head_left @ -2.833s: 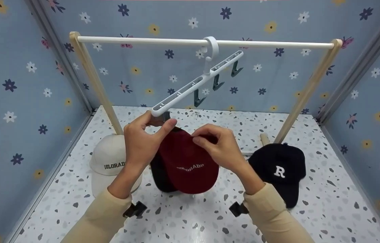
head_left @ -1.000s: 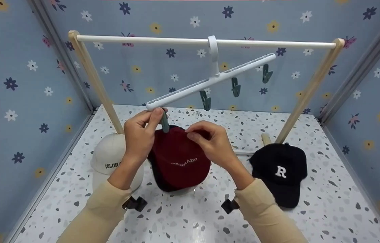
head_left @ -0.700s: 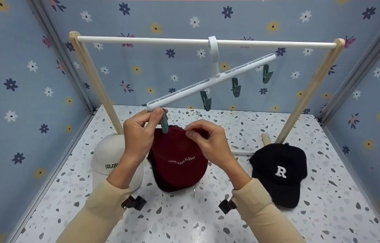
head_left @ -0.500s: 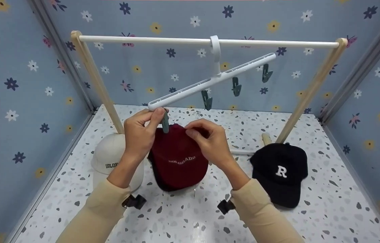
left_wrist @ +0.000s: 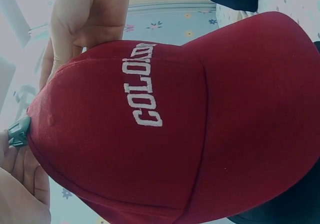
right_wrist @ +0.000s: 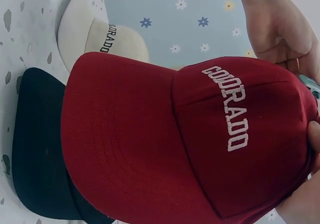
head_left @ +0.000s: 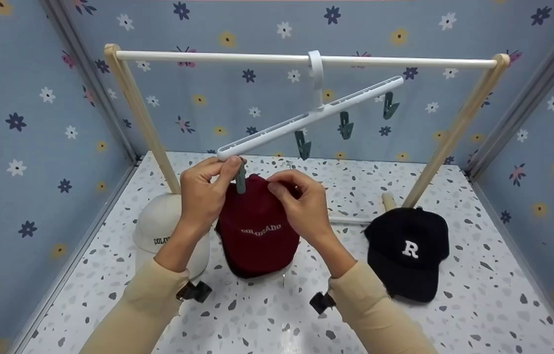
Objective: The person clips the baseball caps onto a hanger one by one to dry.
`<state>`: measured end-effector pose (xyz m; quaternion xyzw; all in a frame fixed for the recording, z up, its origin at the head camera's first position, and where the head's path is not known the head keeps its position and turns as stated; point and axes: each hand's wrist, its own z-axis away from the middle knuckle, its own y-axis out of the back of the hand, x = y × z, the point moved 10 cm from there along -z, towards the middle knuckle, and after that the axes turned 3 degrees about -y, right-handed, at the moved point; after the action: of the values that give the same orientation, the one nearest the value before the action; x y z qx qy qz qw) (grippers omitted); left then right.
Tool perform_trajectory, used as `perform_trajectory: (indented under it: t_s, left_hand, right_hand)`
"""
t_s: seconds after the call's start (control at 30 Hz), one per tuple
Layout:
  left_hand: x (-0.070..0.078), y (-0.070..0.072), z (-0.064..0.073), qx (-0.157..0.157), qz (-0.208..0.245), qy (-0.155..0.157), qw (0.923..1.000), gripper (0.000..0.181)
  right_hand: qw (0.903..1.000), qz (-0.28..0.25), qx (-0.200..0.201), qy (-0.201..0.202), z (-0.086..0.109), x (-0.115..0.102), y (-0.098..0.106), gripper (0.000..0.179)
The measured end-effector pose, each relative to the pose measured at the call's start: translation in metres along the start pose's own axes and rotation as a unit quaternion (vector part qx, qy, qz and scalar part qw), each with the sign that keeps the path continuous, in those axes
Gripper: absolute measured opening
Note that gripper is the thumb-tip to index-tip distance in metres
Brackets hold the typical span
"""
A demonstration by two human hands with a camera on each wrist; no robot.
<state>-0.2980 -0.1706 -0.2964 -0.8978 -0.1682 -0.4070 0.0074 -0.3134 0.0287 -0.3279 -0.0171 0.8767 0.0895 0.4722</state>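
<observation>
A dark red cap (head_left: 257,216) lettered "COLORADO" hangs brim down in the middle. My right hand (head_left: 304,204) pinches its crown between thumb and index finger. My left hand (head_left: 203,191) pinches a green clip (head_left: 241,179) under the near left end of a white hanger (head_left: 277,132). That clip's lower end overlaps the top of the red cap in the head view. From the left wrist, the clip (left_wrist: 19,131) meets the cap's crown. A dark cap (right_wrist: 40,144) sits below and behind the red brim.
Several more green clips (head_left: 345,125) hang along the hanger, which hooks over the white rail (head_left: 208,57) of a wooden-legged rack. A cream cap (head_left: 159,223) lies at left, partly behind my left arm. A black cap with a white R (head_left: 409,250) lies at right.
The hanger has swung its far end rightward. The red cap has shifted left and straightened, its brim covering more of the dark cap. My left thumb has moved up onto the clip; my right hand moved slightly left.
</observation>
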Motion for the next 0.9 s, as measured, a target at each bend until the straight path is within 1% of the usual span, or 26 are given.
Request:
perform_trajectory:
  t_s: [0.1,0.23,0.5,0.6,0.8,0.9]
  left_hand:
    - [0.000,0.000,0.000,-0.001,0.000,-0.002,1.0000,0.021]
    - [0.002,-0.001,0.002,0.001,-0.005,-0.014,0.9999,0.017]
    - [0.006,0.000,0.002,0.016,-0.025,-0.034,0.9990,0.015]
    - [0.006,0.001,0.002,0.018,-0.025,-0.031,0.9991,0.015]
    - [0.005,0.002,0.004,0.017,-0.030,-0.026,0.9991,0.015]
    - [0.003,0.003,0.004,0.012,-0.029,-0.021,0.9993,0.014]
  right_hand:
    - [1.0000,-0.002,0.005,-0.001,0.000,0.000,0.000,0.008]
    - [1.0000,-0.002,0.007,-0.005,0.001,0.001,0.000,0.007]
    - [0.9998,-0.009,0.011,-0.013,0.003,-0.001,-0.002,0.007]
    - [0.9996,-0.014,0.014,-0.021,0.004,-0.001,-0.003,0.007]
    - [0.9982,-0.032,0.011,-0.049,0.008,0.004,-0.008,0.008]
    - [0.9978,-0.034,0.011,-0.056,0.009,0.005,-0.010,0.009]
